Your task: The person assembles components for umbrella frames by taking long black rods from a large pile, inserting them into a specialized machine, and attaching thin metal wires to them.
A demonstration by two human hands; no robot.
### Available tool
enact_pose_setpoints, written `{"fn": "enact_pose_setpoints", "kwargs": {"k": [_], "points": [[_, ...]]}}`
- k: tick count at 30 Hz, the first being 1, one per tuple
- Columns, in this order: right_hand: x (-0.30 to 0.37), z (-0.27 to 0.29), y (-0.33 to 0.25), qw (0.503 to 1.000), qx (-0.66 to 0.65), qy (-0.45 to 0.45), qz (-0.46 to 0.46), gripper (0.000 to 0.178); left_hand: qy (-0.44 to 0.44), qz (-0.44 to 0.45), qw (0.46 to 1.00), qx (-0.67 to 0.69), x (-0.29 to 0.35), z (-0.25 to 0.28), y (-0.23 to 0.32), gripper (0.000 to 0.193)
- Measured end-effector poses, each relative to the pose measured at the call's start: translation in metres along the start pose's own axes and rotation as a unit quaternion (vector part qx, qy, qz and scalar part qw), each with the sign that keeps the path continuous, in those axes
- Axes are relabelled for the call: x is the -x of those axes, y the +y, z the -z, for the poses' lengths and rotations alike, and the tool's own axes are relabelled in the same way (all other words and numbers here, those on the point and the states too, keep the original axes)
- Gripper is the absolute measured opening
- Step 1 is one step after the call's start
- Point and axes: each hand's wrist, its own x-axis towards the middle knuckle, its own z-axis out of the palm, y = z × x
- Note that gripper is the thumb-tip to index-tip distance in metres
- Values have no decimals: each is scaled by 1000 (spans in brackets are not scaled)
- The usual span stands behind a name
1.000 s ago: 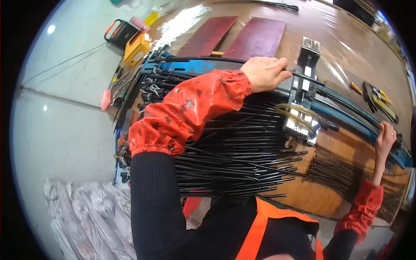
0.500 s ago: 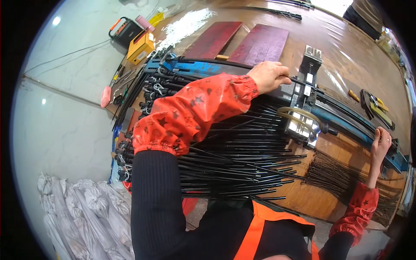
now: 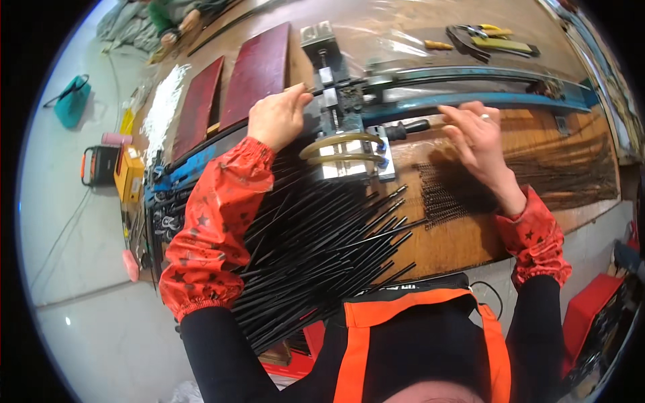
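Observation:
My left hand [image 3: 277, 119] is closed, fingers pinched round a thin black rod [image 3: 344, 84] that runs into the metal clamping fixture [image 3: 328, 80]. A bent brownish hose loop [image 3: 342, 149] sits on the fixture's near end, beside a black lever handle [image 3: 411, 128]. To the right of that handle, my right hand [image 3: 478, 138] is open with its fingers apart, not touching it. The blue rail [image 3: 470, 102] passes through behind both hands. Under my left forearm lie several black rods [image 3: 336, 255], spread on the table. Several thin dark coil springs [image 3: 457, 195] rest below my right hand.
Two dark red boards [image 3: 259, 74] lie beyond my left hand, beside a pile of white pieces [image 3: 164, 114]. Pliers and hand tools [image 3: 494, 43] are at the far right. Another person's hand and green sleeve [image 3: 161, 17] show at the top left. A yellow box [image 3: 129, 174] stands left.
The view has turned to the right. My right hand has left the far right end of the rail and come in near the lever handle. My left hand stays closed beside the fixture.

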Motion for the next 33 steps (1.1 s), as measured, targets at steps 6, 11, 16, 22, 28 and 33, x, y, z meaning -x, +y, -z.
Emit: {"fn": "enact_pose_setpoints", "kwargs": {"k": [6,11,16,22,28,33], "points": [[-5,-47,-11,979,-193,-41,-45,16,44,-26,999,-19,6,-18,-18,25],[0,-48,-9,971,-231,-32,-55,17,64,-66,995,-48,4,-21,-19,19],[3,-25,22,949,-138,-262,-106,38,136,-186,971,-60,-5,-26,-16,11],[31,-38,29,909,-121,-393,-72,39,200,-232,949,-80,-2,-20,-126,14],[21,-38,21,894,-156,-413,-72,25,168,-153,963,-145,47,-6,-70,16],[21,-36,11,916,-119,-383,-7,23,-84,-111,990,8,141,23,105,15]]}}
